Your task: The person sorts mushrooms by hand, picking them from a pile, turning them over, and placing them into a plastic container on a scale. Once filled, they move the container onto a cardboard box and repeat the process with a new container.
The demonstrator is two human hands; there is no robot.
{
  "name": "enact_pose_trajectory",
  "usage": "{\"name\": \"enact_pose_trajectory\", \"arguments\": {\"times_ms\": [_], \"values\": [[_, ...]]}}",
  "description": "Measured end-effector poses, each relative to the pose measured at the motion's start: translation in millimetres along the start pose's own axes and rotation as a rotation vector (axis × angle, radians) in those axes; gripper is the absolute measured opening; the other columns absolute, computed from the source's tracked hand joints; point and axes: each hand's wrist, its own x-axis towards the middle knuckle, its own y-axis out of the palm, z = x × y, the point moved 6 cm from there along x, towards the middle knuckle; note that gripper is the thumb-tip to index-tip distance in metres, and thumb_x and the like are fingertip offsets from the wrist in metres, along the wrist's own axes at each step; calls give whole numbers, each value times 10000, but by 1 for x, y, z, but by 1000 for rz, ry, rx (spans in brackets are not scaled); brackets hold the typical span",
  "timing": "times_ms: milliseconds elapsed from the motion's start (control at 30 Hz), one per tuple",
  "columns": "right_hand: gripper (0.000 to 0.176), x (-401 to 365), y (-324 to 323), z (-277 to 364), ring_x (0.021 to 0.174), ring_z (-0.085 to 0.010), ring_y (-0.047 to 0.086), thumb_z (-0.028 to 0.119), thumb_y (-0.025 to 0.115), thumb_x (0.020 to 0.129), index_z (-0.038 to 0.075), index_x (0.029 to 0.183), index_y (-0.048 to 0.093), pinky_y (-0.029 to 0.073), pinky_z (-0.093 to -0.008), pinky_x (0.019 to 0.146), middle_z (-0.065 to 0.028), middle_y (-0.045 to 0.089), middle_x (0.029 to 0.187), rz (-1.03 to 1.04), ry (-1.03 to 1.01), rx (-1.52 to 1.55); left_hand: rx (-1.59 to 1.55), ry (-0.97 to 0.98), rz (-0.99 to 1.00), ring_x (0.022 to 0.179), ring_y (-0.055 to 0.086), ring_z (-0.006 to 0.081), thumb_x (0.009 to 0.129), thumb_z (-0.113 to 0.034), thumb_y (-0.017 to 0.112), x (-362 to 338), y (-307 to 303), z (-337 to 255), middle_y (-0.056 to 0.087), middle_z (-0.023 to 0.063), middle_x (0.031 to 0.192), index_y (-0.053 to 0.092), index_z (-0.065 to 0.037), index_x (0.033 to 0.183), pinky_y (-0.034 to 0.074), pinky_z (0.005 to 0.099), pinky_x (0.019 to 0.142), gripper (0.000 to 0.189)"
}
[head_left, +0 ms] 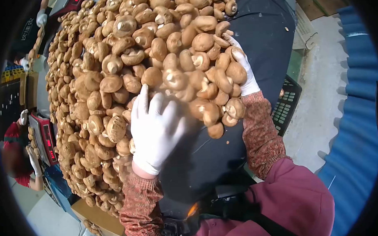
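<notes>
A big heap of brown mushrooms (111, 83) covers the dark table cover (263, 36). My left hand (154, 127), in a white glove, lies over the near side of the heap with its fingers spread, the index fingertip touching a mushroom cap. On the right edge of the heap, my right hand (246, 68), also gloved in white, is curved round the outer mushrooms. Its palm side and most of its fingers are hidden behind them, so its grip cannot be made out. Loose mushrooms (215, 131) lie between my two hands at the near edge.
A co-worker in red (22, 167) with white gloves is at the left beside a red scale (44, 137). A cardboard box (101, 216) stands below the heap. At the right are a dark green crate (287, 104) and a blue curtain (359, 112).
</notes>
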Motion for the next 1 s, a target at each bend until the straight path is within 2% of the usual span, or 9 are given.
{"name": "enact_pose_trajectory", "arguments": {"times_ms": [267, 433, 533, 633, 667, 800, 833, 900, 1000], "values": [[577, -66, 41, -44, 1358, -233, 453, 319, 628, 914, -45, 1357, 558, 348, -358, 1148, -133, 488, 1459, 105, -142, -370, -31, -55, 13, 1251, 532, 373, 762, -200, 780, -95, 25, 5, 589, 151, 1230, 654, -82, 1136, 398, 531, 1077, 412], [572, -104, 114, -50, 1362, -428, 413, 313, 694, 724, 99, 1254, 681, 319, -495, 1154, -262, 454, 1430, 350, -294, -837, 65, -218, -54, 1307, 481, 399, 758, -198, 776, -171, 15, 16, 539, 149, 1362, 644, -93, 1227, 325, 565, 1127, 498], [554, -119, 136, -54, 1334, -471, 407, 359, 719, 692, 190, 1220, 715, 335, -581, 1089, -198, 477, 1452, 417, -479, -786, 84, -384, -26, 1365, 412, 438, 763, -144, 768, -209, 14, 12, 488, 171, 1431, 604, -95, 1278, 268, 595, 1156, 543], [475, -143, 159, -57, 1355, -451, 395, 429, 698, 724, 286, 1176, 730, 271, -705, 1034, -75, 507, 1454, 512, -544, -975, 50, -565, -99, 1376, 364, 475, 852, -136, 701, -244, 16, 0, 453, 231, 1450, 560, -40, 1314, 297, 607, 1133, 493], [438, -154, 162, -66, 1372, -504, 387, 555, 700, 742, 326, 1115, 727, 180, -782, 1079, -73, 542, 1425, 583, -552, -952, 47, -625, -122, 1409, 324, 453, 914, -142, 637, -260, 20, -3, 383, 238, 1509, 510, -15, 1365, 271, 591, 1152, 486], [412, -199, 202, -85, 1416, -445, 355, 491, 673, 785, 319, 1156, 720, 142, -802, 1090, -19, 567, 1408, 749, -559, -849, -226, -1138, -417, 1455, 277, 382, 1020, -391, 519, -309, 36, -20, 284, 235, 1572, 356, -10, 1499, 234, 513, 1192, 633], [408, -210, 213, -93, 1426, -433, 348, 479, 663, 798, 314, 1168, 716, 131, -805, 1095, -19, 569, 1407, 822, -529, -809, -465, -1114, -561, 1465, 266, 362, 990, -521, 527, -315, 46, -27, 293, 241, 1565, 311, -4, 1520, 229, 500, 1197, 771], [435, -230, 230, -108, 1437, -418, 340, 467, 630, 828, 315, 1233, 680, 110, -807, 1108, -39, 559, 1424, 987, -531, -759, -794, -1226, -745, 1444, 301, 361, 950, -568, 564, -332, 70, -40, 302, 239, 1555, 292, -8, 1528, 248, 509, 1188, 850], [411, -245, 248, -106, 1447, -408, 333, 447, 530, 905, 321, 1284, 627, 106, -787, 1122, -41, 472, 1523, 1289, -479, -765, -810, -1348, -672, 1434, 317, 362, 946, -563, 573, -334, 76, -57, 309, 236, 1549, 286, -7, 1531, 258, 511, 1184, 856]]}}
